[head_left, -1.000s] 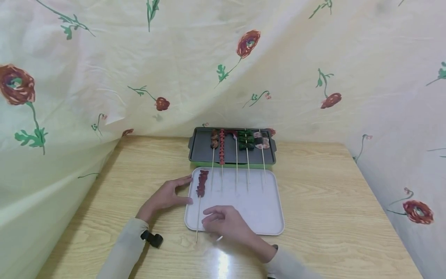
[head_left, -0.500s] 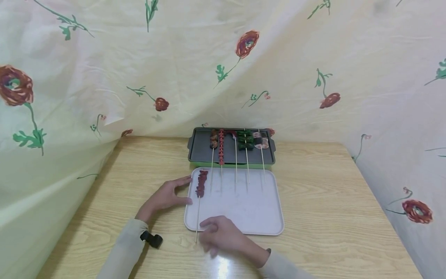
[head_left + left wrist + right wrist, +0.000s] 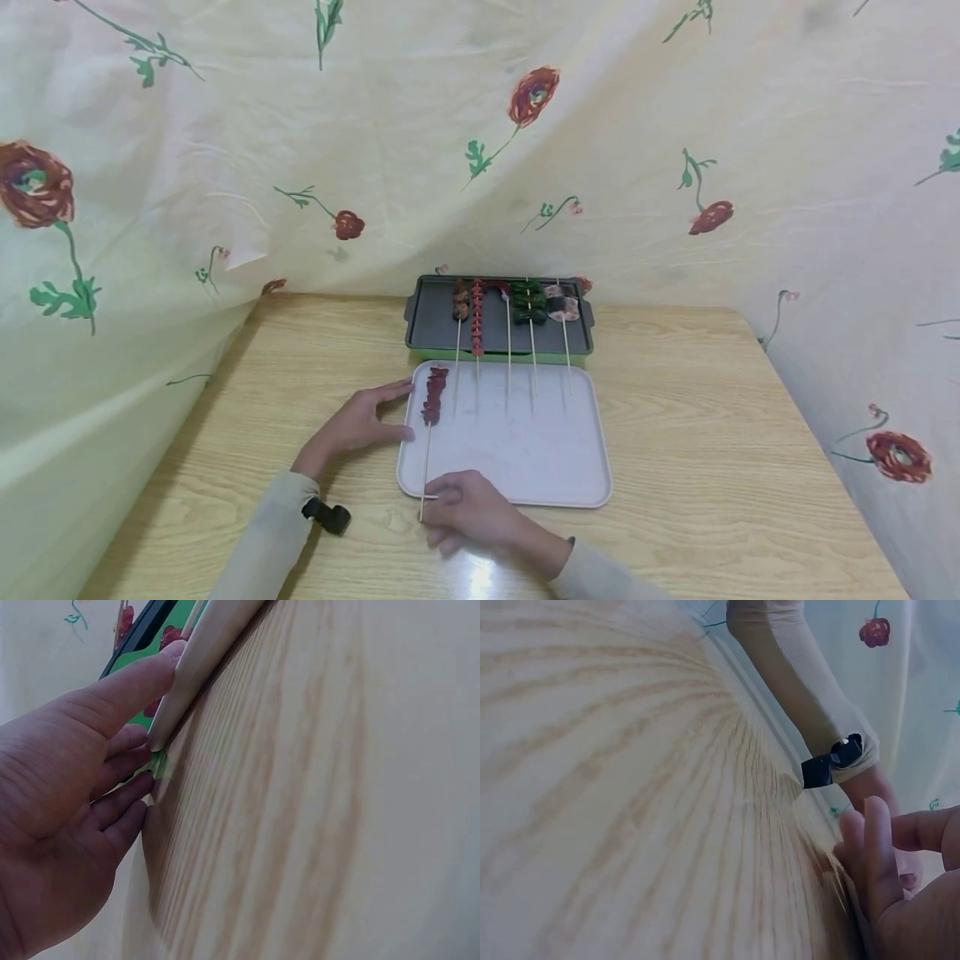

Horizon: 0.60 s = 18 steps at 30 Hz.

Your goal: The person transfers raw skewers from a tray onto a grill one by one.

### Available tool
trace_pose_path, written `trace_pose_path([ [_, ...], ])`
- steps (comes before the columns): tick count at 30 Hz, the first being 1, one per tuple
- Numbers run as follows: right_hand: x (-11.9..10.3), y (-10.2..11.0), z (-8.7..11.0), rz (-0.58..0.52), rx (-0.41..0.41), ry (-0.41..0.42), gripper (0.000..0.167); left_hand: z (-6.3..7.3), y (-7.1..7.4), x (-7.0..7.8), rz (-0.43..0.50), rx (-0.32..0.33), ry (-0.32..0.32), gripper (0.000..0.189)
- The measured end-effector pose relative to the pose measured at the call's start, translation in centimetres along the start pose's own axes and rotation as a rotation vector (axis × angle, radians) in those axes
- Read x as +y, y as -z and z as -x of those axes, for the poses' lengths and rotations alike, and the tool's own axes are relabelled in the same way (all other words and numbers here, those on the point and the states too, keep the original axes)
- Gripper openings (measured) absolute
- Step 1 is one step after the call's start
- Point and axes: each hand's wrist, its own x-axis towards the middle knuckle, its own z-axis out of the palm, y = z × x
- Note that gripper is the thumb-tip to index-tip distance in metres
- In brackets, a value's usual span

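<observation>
A skewer of dark red meat pieces (image 3: 434,396) lies along the left side of the white tray (image 3: 525,450); the lower end of its stick overhangs the front rim. My right hand (image 3: 476,512) is at that end and pinches the stick between thumb and forefinger, the other fingers spread below. In the right wrist view the right hand (image 3: 907,900) hides the stick. My left hand (image 3: 360,423) touches the tray's left rim with fairly straight fingers. Seen from the left wrist, the thumb of the left hand (image 3: 82,757) rests on the rim.
Behind the tray stands a dark grill pan (image 3: 435,329) with a green base. Several skewers lie on it, including red pieces (image 3: 477,321), green pieces (image 3: 529,304) and pale slices (image 3: 564,307); their sticks reach over the tray. A flowered cloth (image 3: 420,150) hangs behind the wooden table (image 3: 675,433).
My right hand has moved down and left from over the tray's front edge to the skewer's stick end, and its fingers have closed there. The left hand has stayed at the rim.
</observation>
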Motion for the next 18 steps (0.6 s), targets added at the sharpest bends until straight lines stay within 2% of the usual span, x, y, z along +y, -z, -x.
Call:
trace_pose_path([
  [6, 0.04, 0.13, -0.27, -0.06, 0.019, 0.002, 0.034, -0.04, -0.01, -0.1, -0.01, 0.003, -0.004, 0.083],
  [18, -0.52, 0.6, -0.28, -0.05, 0.047, 0.05, 0.027, -0.09, -0.08, -0.15, -0.007, 0.003, 0.012, 0.082],
])
